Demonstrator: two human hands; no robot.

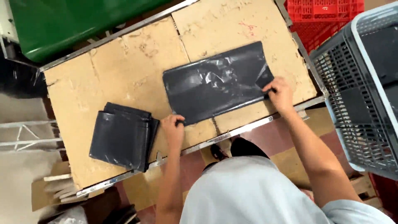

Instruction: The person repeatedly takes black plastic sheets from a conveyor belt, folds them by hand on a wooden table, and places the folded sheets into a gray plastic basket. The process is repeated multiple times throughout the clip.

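— Black plastic bag [215, 85] lies flat near the table's [124, 66] front edge, right of centre. What of the hands?

— Left hand [174, 129] pinches the bag's near-left corner, fingers curled; right hand [280, 94] grips its right end.

— And the room around?

— Folded black bags [122, 136] sit at the front-left corner; bare cardboard top stretches behind. A grey crate [365, 87] stands beyond the right edge.

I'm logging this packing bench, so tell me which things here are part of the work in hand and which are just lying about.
In hand:
- dark plastic bag, flat on the cardboard-topped table
- left hand, at the bag's near left corner
- right hand, pinching the bag's right end
- stack of folded dark bags

Lying about:
- grey slatted crate
- red crate
- green bin
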